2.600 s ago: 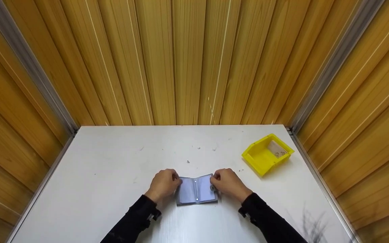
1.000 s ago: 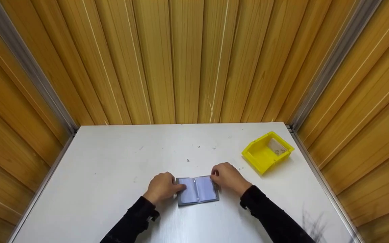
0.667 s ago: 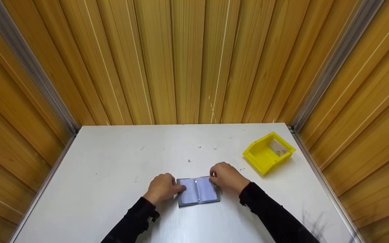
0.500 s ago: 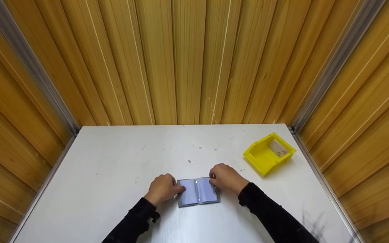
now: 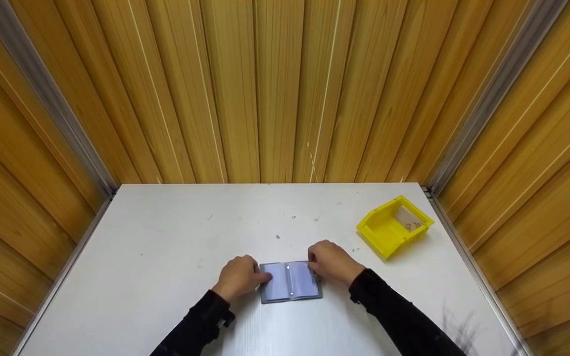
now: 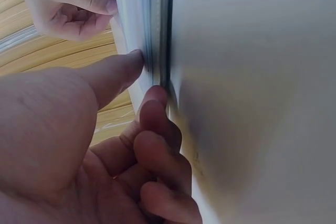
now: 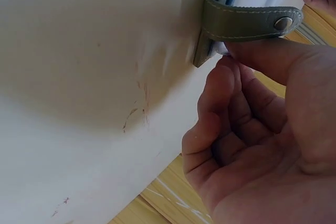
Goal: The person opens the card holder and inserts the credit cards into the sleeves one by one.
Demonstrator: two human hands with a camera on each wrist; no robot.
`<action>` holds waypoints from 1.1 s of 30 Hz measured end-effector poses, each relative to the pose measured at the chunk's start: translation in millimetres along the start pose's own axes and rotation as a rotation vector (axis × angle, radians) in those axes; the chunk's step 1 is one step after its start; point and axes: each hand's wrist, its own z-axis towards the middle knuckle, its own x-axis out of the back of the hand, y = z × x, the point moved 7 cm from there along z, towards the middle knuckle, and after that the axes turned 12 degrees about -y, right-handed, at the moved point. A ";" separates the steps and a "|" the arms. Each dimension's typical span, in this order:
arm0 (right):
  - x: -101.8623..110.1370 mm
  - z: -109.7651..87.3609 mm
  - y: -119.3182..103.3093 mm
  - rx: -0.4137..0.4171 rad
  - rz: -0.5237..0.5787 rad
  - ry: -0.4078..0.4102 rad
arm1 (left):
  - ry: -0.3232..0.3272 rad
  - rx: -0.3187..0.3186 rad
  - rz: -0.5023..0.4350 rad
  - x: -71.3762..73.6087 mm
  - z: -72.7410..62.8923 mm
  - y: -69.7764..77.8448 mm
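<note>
A grey card holder [image 5: 291,282] with clear plastic sleeves lies spread apart on the white table, near the middle of its front part. My left hand [image 5: 239,278] grips its left edge, the thumb [image 6: 118,74] on the sleeves and the fingertips against the cover's edge. At the upper right corner, my right hand [image 5: 333,262] pinches a sleeve between thumb and forefinger. In the right wrist view a strap [image 7: 249,22] with a metal snap [image 7: 283,23] crosses near the right thumb. The pinched corner is mostly hidden behind the thumb.
A yellow bin [image 5: 395,227] sits at the table's back right, a pale label on its inner wall. Dark marks spot the white table [image 5: 176,222]. Wood-patterned walls [image 5: 275,89] enclose the back and both sides.
Since the oldest frame, the card holder has come to lie flatter. My left thumb has moved onto the left sleeves, and my right hand has shifted slightly toward the upper right corner.
</note>
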 end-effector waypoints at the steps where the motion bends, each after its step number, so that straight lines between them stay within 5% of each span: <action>1: -0.5 0.3 1.0 -0.005 0.004 -0.001 | 0.003 -0.002 0.002 -0.2 0.0 -0.1; 12: -2.7 0.9 5.4 -0.023 0.050 -0.035 | 0.001 0.000 0.004 -1.4 -1.5 0.4; 33: 21.9 7.4 -29.9 0.126 0.234 0.064 | -0.007 -0.003 0.035 9.4 -2.3 3.1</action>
